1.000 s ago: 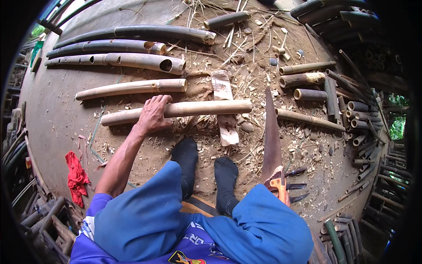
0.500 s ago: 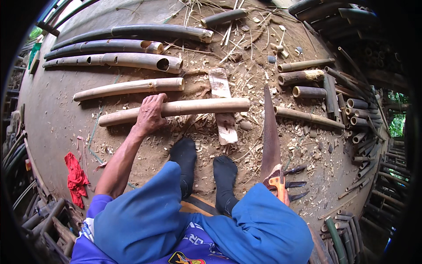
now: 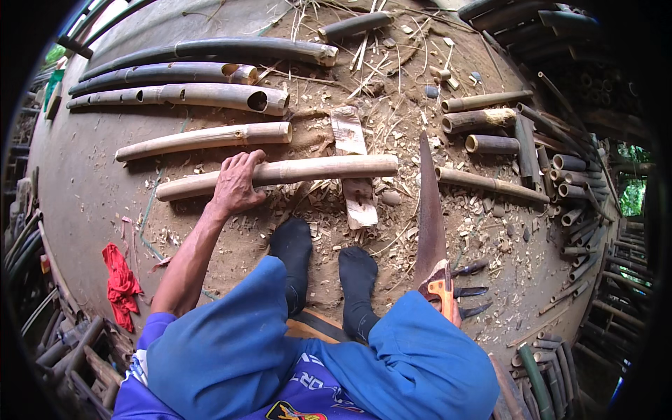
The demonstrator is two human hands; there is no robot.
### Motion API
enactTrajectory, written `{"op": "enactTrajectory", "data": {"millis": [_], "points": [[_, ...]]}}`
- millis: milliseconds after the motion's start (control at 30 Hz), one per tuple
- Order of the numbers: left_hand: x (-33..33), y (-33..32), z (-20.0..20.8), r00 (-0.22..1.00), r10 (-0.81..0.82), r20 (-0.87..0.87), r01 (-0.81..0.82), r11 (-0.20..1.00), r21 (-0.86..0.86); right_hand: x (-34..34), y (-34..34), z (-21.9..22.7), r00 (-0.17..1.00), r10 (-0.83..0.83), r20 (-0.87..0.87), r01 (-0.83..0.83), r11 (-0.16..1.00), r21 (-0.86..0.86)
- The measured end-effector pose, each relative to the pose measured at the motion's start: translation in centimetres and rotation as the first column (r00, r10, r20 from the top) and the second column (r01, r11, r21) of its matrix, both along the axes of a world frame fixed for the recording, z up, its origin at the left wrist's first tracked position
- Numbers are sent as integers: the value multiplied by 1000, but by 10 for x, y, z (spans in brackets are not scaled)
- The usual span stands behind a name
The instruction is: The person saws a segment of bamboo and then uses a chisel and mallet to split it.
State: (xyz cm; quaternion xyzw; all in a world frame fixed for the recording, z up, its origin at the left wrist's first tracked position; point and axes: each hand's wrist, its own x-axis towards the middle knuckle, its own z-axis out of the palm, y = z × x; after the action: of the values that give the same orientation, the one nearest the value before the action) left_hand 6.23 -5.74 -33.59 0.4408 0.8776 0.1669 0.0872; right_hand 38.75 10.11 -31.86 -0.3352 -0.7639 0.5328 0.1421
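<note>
My left hand (image 3: 240, 182) is wrapped over a pale bamboo pole (image 3: 329, 169), left of its middle. The pole's right part lies across a flat, rough wooden block (image 3: 361, 210) on the ground. Most of my right hand (image 3: 456, 314) is hidden by the handle and my knee; its visible fingers close round the orange and wooden handle of a handsaw (image 3: 432, 224). The brown blade points away from me, to the right of the pole's end and apart from it. Just beyond lies another pale bamboo length (image 3: 210, 141).
Dark bamboo poles (image 3: 203, 50), some with cut holes, lie at the far left. Knives (image 3: 472, 292) rest beside the saw handle. Bamboo pieces (image 3: 493, 183) and stacked tubes (image 3: 577, 179) line the right. Wood chips cover the ground; a red cloth (image 3: 121, 285) lies left.
</note>
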Motion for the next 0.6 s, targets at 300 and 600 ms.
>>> {"op": "enactTrajectory", "data": {"millis": [300, 600], "points": [[-5, 0, -12, 995, -28, 94, 39, 993, -113, 101, 47, 72, 876, -459, -144, 442, 886, -136], [-18, 129, 108, 830, -456, 320, 506, 858, -90, 143, 47, 60, 774, -580, -253, 572, 812, -110]]}}
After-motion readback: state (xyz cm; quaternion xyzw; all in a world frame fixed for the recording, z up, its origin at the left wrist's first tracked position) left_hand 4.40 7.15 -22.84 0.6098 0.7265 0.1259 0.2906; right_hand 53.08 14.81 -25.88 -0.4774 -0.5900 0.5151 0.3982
